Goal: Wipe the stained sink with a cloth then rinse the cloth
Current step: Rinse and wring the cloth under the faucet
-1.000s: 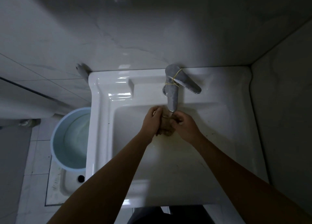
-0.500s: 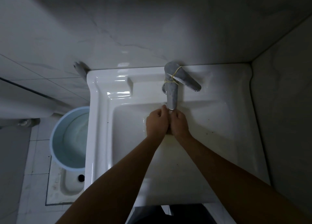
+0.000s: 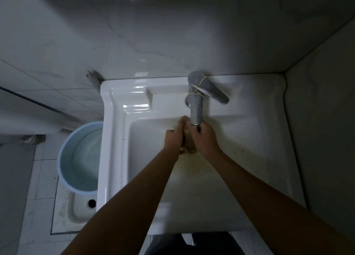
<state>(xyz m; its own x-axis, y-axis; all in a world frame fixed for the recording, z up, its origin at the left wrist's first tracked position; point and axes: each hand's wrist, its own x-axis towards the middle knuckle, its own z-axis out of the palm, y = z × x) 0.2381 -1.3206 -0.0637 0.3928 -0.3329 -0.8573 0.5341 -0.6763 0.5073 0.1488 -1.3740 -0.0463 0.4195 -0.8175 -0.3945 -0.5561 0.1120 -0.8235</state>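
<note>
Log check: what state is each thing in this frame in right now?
left hand: grips cloth.
right hand: grips cloth.
cloth: bunched between them, under faucet spout.
faucet: lever swung right, rubber band around it; flow unclear.
sink: yellowish stain on basin floor.
bucket: upright on floor, holding water.

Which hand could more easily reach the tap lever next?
Probably the right hand: the lever juts out on its side, just beyond it. The left hand would have to cross the spout. Both hold the cloth.
</note>
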